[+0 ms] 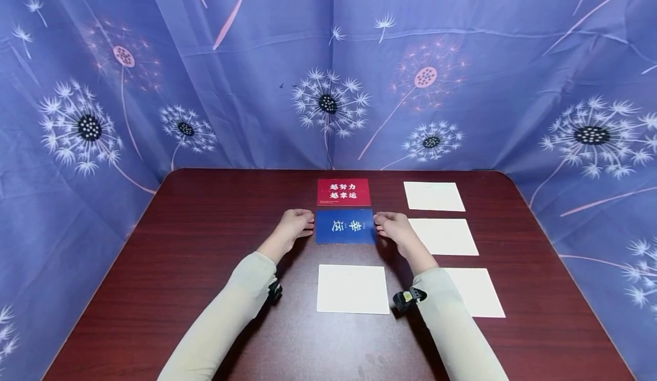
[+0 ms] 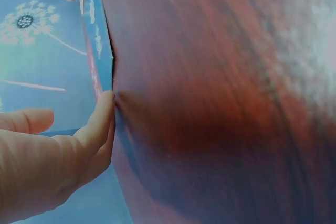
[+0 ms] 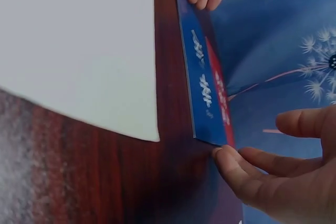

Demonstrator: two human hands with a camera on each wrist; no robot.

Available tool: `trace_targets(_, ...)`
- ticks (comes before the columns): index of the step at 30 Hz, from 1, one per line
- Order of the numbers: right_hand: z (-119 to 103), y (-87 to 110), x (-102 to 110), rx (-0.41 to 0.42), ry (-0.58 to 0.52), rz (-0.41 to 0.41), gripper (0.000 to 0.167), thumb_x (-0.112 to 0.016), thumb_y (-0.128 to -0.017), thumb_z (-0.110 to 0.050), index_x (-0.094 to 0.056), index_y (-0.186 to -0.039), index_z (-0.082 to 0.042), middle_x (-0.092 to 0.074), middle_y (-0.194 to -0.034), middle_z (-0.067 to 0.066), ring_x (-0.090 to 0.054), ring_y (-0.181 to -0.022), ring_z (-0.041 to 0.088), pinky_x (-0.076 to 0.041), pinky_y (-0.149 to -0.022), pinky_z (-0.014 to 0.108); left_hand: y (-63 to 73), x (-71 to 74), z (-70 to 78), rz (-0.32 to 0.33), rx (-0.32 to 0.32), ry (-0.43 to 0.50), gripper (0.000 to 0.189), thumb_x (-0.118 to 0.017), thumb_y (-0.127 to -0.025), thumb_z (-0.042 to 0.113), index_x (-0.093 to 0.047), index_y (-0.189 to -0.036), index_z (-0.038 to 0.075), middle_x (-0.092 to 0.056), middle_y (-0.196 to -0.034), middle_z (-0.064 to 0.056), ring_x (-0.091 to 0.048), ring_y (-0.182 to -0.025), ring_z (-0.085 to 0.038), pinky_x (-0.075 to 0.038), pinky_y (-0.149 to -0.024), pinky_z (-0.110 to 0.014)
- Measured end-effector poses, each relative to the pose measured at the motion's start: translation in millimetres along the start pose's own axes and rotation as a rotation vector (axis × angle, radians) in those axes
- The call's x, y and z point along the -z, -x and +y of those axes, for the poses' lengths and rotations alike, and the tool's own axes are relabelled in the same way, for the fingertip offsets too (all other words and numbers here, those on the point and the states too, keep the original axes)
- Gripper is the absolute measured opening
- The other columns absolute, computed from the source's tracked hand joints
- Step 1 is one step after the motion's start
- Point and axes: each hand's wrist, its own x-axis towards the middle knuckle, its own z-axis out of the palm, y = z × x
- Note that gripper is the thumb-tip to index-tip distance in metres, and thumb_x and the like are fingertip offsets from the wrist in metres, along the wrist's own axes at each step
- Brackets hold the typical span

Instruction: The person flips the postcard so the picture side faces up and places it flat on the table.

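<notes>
A blue card with white characters lies flat on the table, its writing turned sideways. My left hand is at the card's left edge, with its fingertips touching or almost touching it. At the opposite edge is my right hand, its fingertips by the card's corner. In the right wrist view the thumb stands off from the card, and nothing is pinched. The left wrist view likewise has the left thumb apart from the fingers. Just behind the blue card lies a red card with white characters.
In front of the blue card lies a white card. Down the right side are three more white cards, far, middle and near; the right arm partly covers two. A blue dandelion-patterned curtain hangs behind the dark red wooden table.
</notes>
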Motion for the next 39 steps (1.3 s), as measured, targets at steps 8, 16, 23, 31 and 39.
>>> trace_targets(8, -4.7, 23.2, 8.1, 0.082, -0.063, -0.059, 0.051, -0.040, -0.103, -0.017, -0.030, -0.144, 0.010, -0.043, -0.139, 0.031, -0.043, -0.129, 0.041, -0.035, -0.109, 0.046, 20.2, -4.0, 6.0, -0.038, -0.057, 0.041, 0.041, -0.041, -0.100, 0.006, -0.041, -0.136, -0.013, -0.050, -0.131, -0.033, -0.050, -0.122, -0.042, -0.042, -0.104, -0.046)
trace_targets(16, 1.0, 55.8, 19.0, 0.106, -0.103, -0.081, 0.057, -0.040, -0.104, -0.026, -0.025, -0.147, 0.007, -0.036, -0.145, 0.030, -0.036, -0.135, 0.040, -0.030, -0.112, 0.045, 52.9, -8.6, 6.2, -0.036, -0.073, 0.137, 0.044, -0.041, -0.100, 0.007, -0.038, -0.139, -0.012, -0.042, -0.141, -0.031, -0.038, -0.133, -0.039, -0.030, -0.112, -0.046)
trace_targets(23, 6.6, 78.3, 23.0, 0.070, -0.109, -0.088, 0.066, -0.039, -0.104, -0.036, -0.018, -0.149, 0.007, -0.023, -0.153, 0.026, -0.026, -0.140, 0.039, -0.023, -0.115, 0.046, 77.8, -9.5, 1.5, -0.057, -0.085, 0.204, 0.052, -0.041, -0.099, 0.007, -0.025, -0.143, -0.015, -0.029, -0.148, -0.032, -0.026, -0.141, -0.036, -0.020, -0.117, -0.044)
trace_targets(31, 17.9, 99.8, 25.2, 0.040, -0.103, -0.138, 0.069, -0.037, -0.104, -0.037, -0.014, -0.148, 0.011, -0.017, -0.154, 0.029, -0.019, -0.141, 0.041, -0.018, -0.116, 0.048, 101.7, -6.0, -8.8, -0.136, -0.050, 0.185, 0.058, -0.040, -0.099, 0.010, -0.016, -0.144, -0.018, -0.021, -0.149, -0.036, -0.014, -0.142, -0.043, -0.015, -0.117, -0.048)
trace_targets(39, 29.8, 113.8, 26.3, 0.030, -0.120, -0.162, 0.071, -0.040, -0.103, -0.037, -0.015, -0.146, 0.014, -0.021, -0.151, 0.033, -0.021, -0.140, 0.043, -0.019, -0.115, 0.051, 117.3, -0.4, -28.6, -0.191, -0.009, 0.168, 0.062, -0.040, -0.100, 0.013, -0.009, -0.142, -0.021, -0.011, -0.150, -0.039, -0.009, -0.140, -0.049, -0.012, -0.116, -0.053)
